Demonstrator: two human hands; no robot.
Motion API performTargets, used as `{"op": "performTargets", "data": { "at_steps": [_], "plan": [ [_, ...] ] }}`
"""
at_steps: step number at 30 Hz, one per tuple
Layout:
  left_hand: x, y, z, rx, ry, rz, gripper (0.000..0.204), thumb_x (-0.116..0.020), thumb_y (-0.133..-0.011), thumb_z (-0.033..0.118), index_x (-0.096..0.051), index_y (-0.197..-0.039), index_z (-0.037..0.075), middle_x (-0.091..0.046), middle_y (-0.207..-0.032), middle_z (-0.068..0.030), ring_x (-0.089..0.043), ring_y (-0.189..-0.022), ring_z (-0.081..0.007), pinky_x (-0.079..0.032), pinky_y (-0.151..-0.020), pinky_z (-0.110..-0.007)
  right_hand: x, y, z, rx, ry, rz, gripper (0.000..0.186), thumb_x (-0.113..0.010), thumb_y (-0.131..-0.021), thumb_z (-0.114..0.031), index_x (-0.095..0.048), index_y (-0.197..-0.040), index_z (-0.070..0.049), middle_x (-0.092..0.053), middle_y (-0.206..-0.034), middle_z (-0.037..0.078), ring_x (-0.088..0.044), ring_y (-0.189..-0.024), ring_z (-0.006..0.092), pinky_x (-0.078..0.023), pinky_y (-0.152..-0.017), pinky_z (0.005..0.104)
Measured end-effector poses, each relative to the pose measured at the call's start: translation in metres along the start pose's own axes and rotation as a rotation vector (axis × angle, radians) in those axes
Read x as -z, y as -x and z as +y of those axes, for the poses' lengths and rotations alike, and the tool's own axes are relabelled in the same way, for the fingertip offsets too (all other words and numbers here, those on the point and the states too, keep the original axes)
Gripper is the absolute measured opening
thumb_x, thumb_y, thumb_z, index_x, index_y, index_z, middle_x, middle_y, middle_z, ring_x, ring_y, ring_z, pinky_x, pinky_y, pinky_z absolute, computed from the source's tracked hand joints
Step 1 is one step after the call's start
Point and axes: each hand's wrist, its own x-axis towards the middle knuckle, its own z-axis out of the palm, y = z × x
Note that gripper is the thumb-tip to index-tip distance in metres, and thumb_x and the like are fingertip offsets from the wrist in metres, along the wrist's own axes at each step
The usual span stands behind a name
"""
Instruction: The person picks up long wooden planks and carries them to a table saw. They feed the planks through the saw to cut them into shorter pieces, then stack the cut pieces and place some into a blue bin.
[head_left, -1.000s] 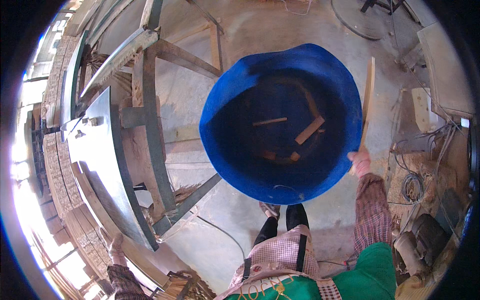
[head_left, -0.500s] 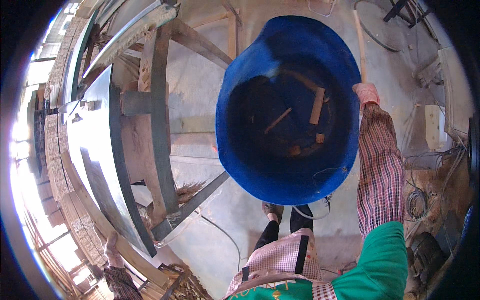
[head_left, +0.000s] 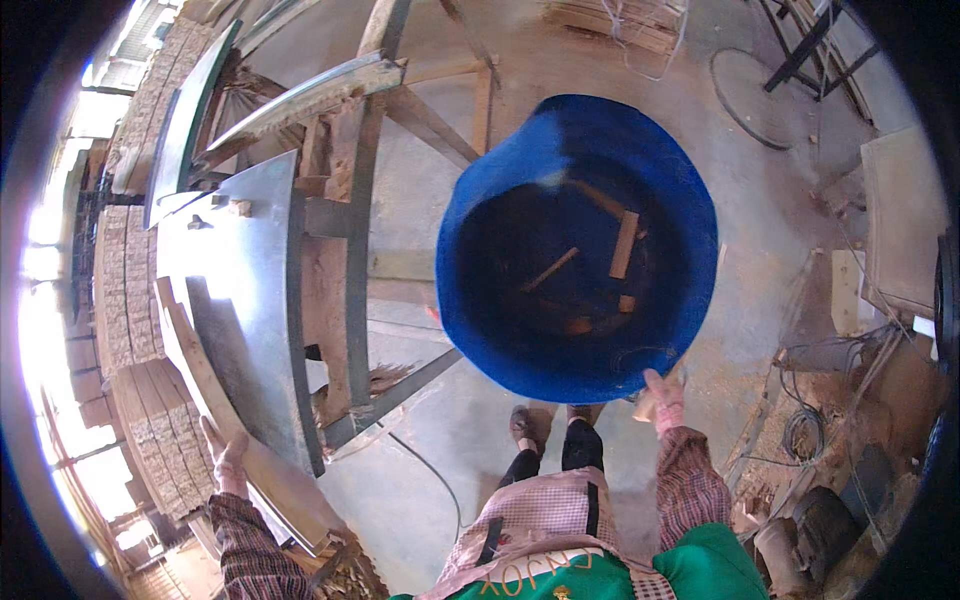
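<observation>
My left hand (head_left: 230,462) lies against a long curved wooden board (head_left: 262,480) at the lower left, its thumb and fingers spread apart. My right hand (head_left: 668,408) is closed beside the near right rim of a big blue tub (head_left: 590,385). It holds a thin wooden stick (head_left: 723,256); most of the stick is hidden behind the tub, and only a sliver shows past its right side. Inside the tub lie a flat wood strip (head_left: 624,245), a thin stick (head_left: 550,270), a small wood block (head_left: 627,304) and other scraps.
A shiny metal-topped table (head_left: 235,300) on a wooden frame (head_left: 357,260) stands left of the tub. Stacked timber (head_left: 135,280) lies beyond it. Coiled cables (head_left: 803,432) and a dark motor-like machine (head_left: 825,525) are at the lower right. A cable (head_left: 440,470) crosses the floor.
My right hand has come down and toward me along the tub's right side, and the stick has dropped mostly behind the tub. My left hand stays at the board. The view has shifted.
</observation>
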Motion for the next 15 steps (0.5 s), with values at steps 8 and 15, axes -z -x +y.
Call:
{"op": "performTargets", "data": {
  "at_steps": [8,15],
  "plan": [
    [0.005,-0.006,-0.01,-0.002,0.007,0.008,0.108,-0.076,-0.085,0.003,-0.007,-0.166,0.019,-0.044,-0.145,-0.0127,-0.056,-0.116,-0.0276,-0.052,-0.098,-0.041,-0.061,0.001,-0.012,-0.101,-0.187,0.089,0.038,-0.07,-0.085,-0.013,-0.066,-0.119,0.005,-0.07,-0.111,0.017,-0.067,-0.101,0.0314,-0.056,-0.089,0.046],
    [0.008,-0.011,-0.014,-0.011,-0.014,0.01,0.11,-0.078,-0.084,0.003,-0.006,-0.166,0.016,-0.038,-0.152,-0.014,-0.053,-0.123,-0.0302,-0.051,-0.102,-0.043,-0.051,-0.035,-0.099,0.194,-0.107,0.131,0.033,-0.069,-0.083,-0.017,-0.072,-0.105,0.007,-0.071,-0.109,0.015,-0.066,-0.095,0.0291,-0.053,-0.092,0.0411]
  ]
}}
